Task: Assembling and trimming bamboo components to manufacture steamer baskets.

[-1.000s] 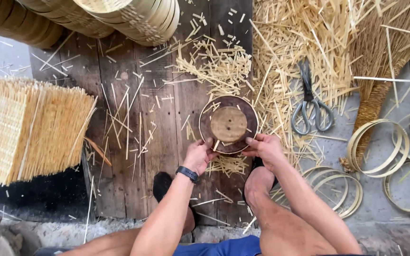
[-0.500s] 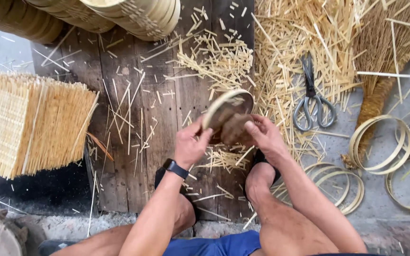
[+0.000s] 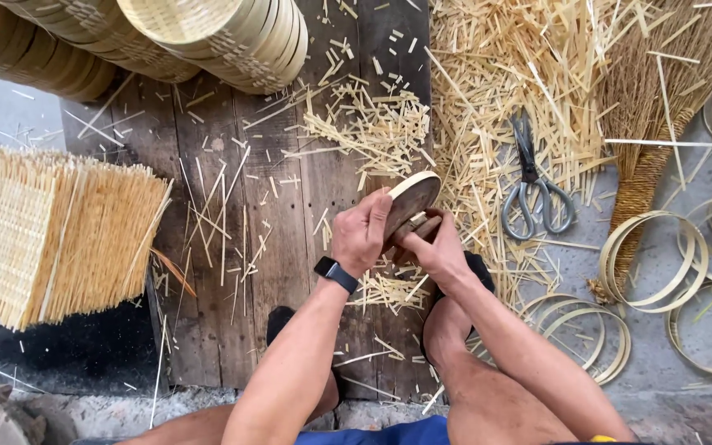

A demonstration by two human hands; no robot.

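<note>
Here the round bamboo frame (image 3: 412, 200) is tipped on edge over the wooden platform (image 3: 274, 247), near its right edge, its flat face turned up and left and its long axis rising toward the far right. The left hand (image 3: 362, 233) grips the near-left rim, fingers curled over it. The right hand (image 3: 432, 247) lies just beneath (partly hidden), fingers pinching the lower edge; both touch it.

Round tray (image 3: 412, 198) ctr frame, on edge btwn both hands; scissors (image 3: 531, 188) to its right, woven mats (image 3: 51, 235) far left, stacked baskets (image 3: 208, 37) upper left.
</note>
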